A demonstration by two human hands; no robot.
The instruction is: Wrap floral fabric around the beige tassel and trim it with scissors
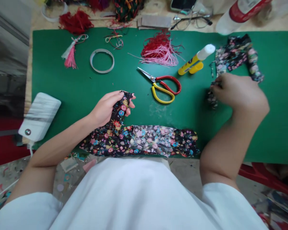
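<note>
My left hand (105, 110) is closed on one end of a black floral fabric strip (119, 112), with the thumb on top. The strip runs down to a wider stretch of the same floral cloth (151, 140) along the table's near edge; whether they are one piece I cannot tell. Over on the right, my right hand (240, 92) pinches a small crumpled floral fabric scrap (212, 99), its fingertips partly hidden. Just beyond that hand lies a folded piece of floral cloth (235, 52). Between my hands rest scissors (162, 84) with red and yellow handles.
A yellow glue bottle (194, 62) stands left of the folded cloth. Red and pink threads (160, 51), a tape ring (102, 60) and a pink tassel (71, 56) lie on the green mat (74, 92). Eyeglasses (192, 20), a bottle (237, 16) and a white power bank (39, 116) edge it.
</note>
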